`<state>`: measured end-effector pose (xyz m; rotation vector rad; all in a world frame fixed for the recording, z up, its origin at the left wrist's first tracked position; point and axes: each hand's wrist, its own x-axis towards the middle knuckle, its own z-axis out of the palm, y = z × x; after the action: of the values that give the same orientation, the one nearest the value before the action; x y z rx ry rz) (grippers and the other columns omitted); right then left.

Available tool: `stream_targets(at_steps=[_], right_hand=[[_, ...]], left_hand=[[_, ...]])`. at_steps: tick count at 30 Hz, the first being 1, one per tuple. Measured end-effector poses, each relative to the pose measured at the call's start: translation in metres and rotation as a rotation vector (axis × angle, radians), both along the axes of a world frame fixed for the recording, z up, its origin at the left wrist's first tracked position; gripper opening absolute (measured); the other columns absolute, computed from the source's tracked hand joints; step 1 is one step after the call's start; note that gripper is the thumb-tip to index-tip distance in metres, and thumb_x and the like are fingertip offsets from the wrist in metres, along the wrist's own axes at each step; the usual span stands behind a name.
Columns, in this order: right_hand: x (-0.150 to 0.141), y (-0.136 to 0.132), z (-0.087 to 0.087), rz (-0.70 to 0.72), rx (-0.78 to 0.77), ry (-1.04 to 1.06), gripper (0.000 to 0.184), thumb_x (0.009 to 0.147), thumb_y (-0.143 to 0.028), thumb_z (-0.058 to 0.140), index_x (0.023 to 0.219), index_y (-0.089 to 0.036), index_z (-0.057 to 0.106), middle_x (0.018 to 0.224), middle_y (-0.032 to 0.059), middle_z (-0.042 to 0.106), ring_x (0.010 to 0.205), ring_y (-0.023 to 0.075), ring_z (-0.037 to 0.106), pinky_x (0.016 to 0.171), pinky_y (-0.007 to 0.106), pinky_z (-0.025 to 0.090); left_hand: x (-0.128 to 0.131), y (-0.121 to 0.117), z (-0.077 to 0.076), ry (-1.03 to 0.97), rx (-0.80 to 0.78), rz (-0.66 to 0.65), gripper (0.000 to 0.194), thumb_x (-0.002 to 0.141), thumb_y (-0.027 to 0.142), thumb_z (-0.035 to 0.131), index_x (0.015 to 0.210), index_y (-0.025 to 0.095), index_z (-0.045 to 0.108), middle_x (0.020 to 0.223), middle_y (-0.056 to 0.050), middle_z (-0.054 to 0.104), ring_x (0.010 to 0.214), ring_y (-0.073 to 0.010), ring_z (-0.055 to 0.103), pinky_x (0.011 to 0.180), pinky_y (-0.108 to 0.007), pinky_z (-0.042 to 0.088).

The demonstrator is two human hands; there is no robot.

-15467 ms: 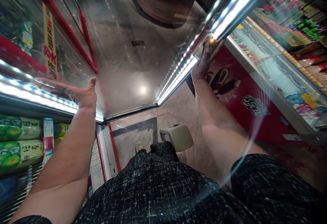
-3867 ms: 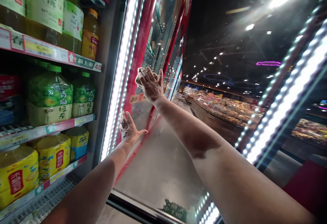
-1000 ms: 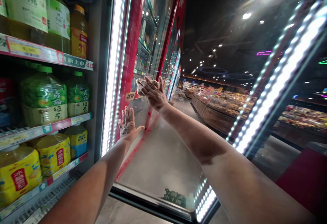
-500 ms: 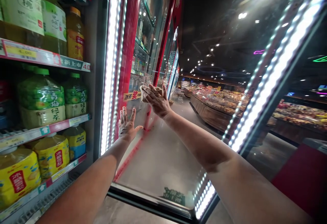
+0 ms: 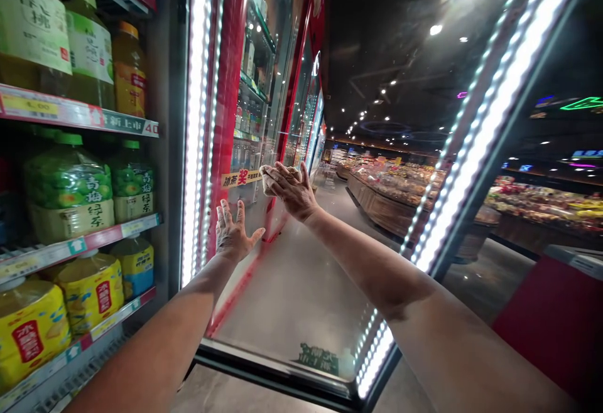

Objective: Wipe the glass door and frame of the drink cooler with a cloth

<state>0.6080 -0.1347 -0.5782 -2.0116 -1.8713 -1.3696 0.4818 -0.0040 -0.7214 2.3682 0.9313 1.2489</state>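
Observation:
The glass door (image 5: 301,300) of a drinks cooler stands swung open in front of me, with bright LED strips along its sides. My right hand (image 5: 294,192) presses a light-coloured cloth (image 5: 268,182) against the glass, fingers stretched over it; part of the cloth is hidden under the palm. Lower and to the left, my left hand (image 5: 234,235) is spread with nothing in it, its palm towards the pane near the left LED strip (image 5: 194,124). Whether its palm touches the glass I cannot tell. A sticker with Chinese lettering (image 5: 241,177) shows just left of the cloth.
Cooler shelves at left hold green-capped tea bottles (image 5: 70,181) and yellow-labelled bottles (image 5: 89,290). A red-framed cooler (image 5: 294,80) lies beyond the glass. Wooden display counters (image 5: 377,199) stand further back, and a dark red box-like surface (image 5: 537,312) is at right.
The view has shifted slightly, so shelves and door frame sit further left. My right hand and the cloth are slightly lower against the sticker; my left hand stays spread.

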Motion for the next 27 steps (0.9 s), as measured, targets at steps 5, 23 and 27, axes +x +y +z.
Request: stream_targets(at_steps=[5,23,27], right_hand=[[0.013,-0.009,0.009,0.015,0.127,0.002,0.053,0.108,-0.02,0.038,0.157,-0.037,0.046,0.167,0.0026,0.039,0.16,0.0268,0.031,0.131,0.069,-0.001],[0.03,-0.046,-0.009,-0.004,0.161,0.0,0.052,0.109,-0.022,0.037,0.156,-0.04,0.047,0.165,-0.0011,0.042,0.157,0.0279,0.036,0.131,0.07,-0.001],[0.034,-0.055,-0.007,-0.002,0.1,-0.021,0.051,0.11,-0.023,0.034,0.156,-0.04,0.046,0.166,0.0004,0.041,0.157,0.027,0.036,0.129,0.073,-0.003]], left_hand=[[0.008,-0.007,0.004,-0.053,-0.095,-0.018,0.111,0.085,0.06,0.074,0.168,0.01,0.02,0.175,-0.022,0.004,0.159,-0.0511,0.009,0.127,-0.066,0.027],[0.017,-0.017,0.004,-0.05,-0.009,-0.006,0.127,0.079,0.052,0.083,0.165,-0.003,0.008,0.173,-0.03,-0.001,0.162,-0.043,-0.006,0.133,-0.055,0.016],[0.02,-0.016,0.003,-0.044,-0.025,0.001,0.133,0.075,0.053,0.085,0.167,0.003,0.002,0.174,-0.026,-0.003,0.162,-0.0438,0.0,0.13,-0.058,0.025]])
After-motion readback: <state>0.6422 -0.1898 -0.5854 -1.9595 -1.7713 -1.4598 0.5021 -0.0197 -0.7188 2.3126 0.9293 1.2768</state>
